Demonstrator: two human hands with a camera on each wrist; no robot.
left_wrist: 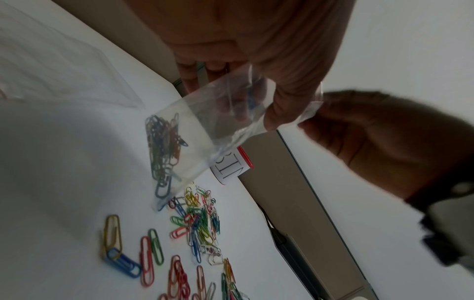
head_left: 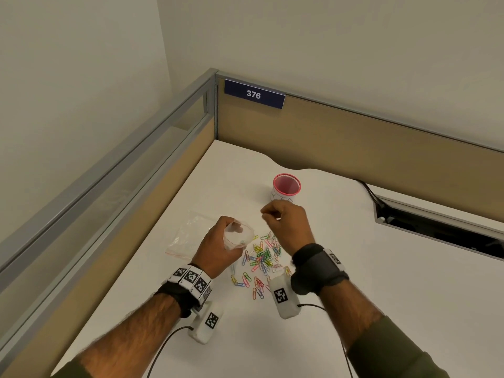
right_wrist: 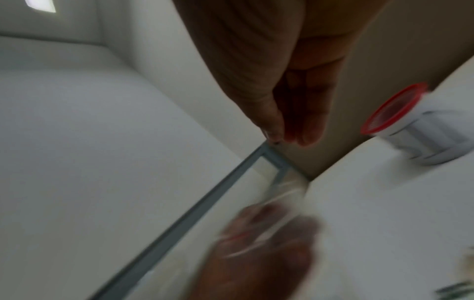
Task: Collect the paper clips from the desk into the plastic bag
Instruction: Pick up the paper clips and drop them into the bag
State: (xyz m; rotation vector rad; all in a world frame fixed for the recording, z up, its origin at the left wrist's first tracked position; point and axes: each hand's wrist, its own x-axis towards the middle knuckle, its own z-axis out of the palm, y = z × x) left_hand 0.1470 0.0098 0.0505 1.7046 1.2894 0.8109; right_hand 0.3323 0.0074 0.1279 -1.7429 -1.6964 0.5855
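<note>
Curled round the small plastic bag (head_left: 237,236), my left hand (head_left: 218,245) holds it up above the desk (head_left: 354,268) with its mouth open in the head view. My right hand (head_left: 286,225) hovers just beside the bag's mouth, fingers bunched together; whether they pinch a clip I cannot tell. Loose paper clips (head_left: 261,261) lie scattered on the desk under and between both hands. A red-rimmed cup (head_left: 286,186) stands beyond them, and a second flat bag (head_left: 188,233) lies to the left.

From the left wrist, I see my thumb and fingers (left_wrist: 279,105) gripping the bag (left_wrist: 205,125) near its top, with a bundle of clips (left_wrist: 164,150) inside at the bottom.

From the right wrist, my fingertips (right_wrist: 307,134) are pressed together; the picture is blurred.
</note>
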